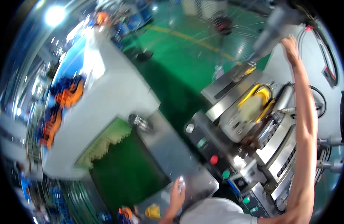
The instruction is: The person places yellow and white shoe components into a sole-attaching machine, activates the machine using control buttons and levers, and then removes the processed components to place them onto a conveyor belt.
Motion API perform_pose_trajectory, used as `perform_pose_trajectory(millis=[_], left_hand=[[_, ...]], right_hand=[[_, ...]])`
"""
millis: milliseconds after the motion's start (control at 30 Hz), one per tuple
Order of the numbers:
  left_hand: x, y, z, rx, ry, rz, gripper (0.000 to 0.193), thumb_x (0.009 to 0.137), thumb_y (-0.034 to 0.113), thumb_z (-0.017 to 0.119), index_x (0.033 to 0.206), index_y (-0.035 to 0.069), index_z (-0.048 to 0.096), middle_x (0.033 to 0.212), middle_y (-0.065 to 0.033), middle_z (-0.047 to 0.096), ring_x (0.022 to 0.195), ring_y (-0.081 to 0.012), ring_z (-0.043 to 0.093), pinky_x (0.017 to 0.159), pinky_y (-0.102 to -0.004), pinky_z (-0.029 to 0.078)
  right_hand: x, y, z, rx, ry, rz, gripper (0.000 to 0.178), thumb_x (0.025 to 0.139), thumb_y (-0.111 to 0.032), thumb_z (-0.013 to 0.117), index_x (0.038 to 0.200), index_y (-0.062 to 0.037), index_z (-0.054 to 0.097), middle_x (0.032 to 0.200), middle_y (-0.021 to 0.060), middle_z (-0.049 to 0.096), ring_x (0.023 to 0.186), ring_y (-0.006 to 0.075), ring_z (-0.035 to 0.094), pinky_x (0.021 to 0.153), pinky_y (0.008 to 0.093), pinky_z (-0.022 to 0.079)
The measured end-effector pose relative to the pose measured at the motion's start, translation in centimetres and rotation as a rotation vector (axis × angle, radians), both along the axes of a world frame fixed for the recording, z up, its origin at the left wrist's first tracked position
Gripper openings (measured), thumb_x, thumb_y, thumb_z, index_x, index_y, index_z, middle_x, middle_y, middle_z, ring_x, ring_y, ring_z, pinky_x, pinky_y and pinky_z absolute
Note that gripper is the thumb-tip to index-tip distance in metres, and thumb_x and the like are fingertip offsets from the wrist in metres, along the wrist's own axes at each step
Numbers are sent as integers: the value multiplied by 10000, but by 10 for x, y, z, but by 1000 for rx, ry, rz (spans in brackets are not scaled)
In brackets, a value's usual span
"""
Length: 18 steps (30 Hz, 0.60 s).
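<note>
Left hand [175, 198], right hand [291, 49]: fingertips unclear — can't tell grips | two hands, well apart | beyond left: one metal cylinder [141, 123] | beside right: one grey machine arm [272, 33]

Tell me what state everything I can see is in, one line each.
Left hand: fingers up by a shiny object, grip unclear.
Right hand: arm outstretched, grip unclear.
Ceiling light: lit.
Red button: pressed or not, unclear.
Green buttons: likewise unclear.
Orange pieces: bunched together.
Metal cylinder: not held.
</note>
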<state>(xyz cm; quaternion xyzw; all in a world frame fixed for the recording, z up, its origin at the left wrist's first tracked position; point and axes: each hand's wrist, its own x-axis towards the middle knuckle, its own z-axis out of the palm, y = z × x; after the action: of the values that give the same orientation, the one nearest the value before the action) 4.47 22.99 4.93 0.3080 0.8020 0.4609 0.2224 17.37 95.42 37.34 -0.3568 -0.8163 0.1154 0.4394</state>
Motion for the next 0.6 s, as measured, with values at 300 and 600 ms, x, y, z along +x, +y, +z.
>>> perform_pose_trajectory(millis=[300,600], left_hand=[[-3,-70,-27,10,-148,-29,472,965,103,582,1410,36,437,1217,-162,632,1055,-265,643,889,-358,522],[52,-25,3,-24,-359,-547,209,996,117,555,1068,-61,638,928,-124,707,893,-168,673,827,-293,529]], right_hand=[[89,-458,-128,-429,193,46,346,1022,-230,513,1231,28,610,1260,173,616,1130,240,620,992,384,504],[242,-626,-212,-748,758,-243,273,1055,-211,446,942,3,570,849,107,661,811,200,683,795,333,553]])
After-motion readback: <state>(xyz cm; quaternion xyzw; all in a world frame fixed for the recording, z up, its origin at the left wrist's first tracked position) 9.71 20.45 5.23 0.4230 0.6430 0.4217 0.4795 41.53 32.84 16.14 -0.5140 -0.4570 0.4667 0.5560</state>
